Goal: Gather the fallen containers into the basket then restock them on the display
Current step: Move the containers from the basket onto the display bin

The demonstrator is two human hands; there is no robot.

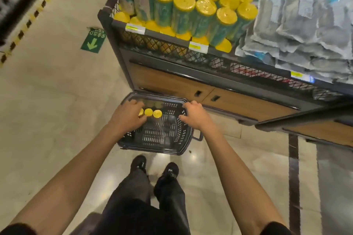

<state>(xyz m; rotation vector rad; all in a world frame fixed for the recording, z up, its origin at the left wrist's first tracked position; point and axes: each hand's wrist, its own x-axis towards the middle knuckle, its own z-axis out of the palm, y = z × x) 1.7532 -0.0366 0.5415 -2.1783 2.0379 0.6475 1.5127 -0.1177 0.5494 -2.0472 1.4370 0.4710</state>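
A dark plastic basket [164, 143] sits on the floor in front of the display [191, 66]. Three yellow-lidded containers [152, 113] stand upright in its far left corner. My left hand [128, 117] reaches into the basket beside them, fingers curled against the leftmost one; whether it grips it is unclear. Over the basket's right rim, my right hand [194, 114] hovers with its fingers bent and nothing in them. Many yellow-lidded teal containers [183, 7] are stacked on the display above.
Grey and blue packets [305, 21] fill the display's right side. Wooden cabinet doors [191, 89] lie below the mesh shelf edge. A green arrow sign [93, 40] is on the floor at left. My shoes [154, 168] stand just behind the basket.
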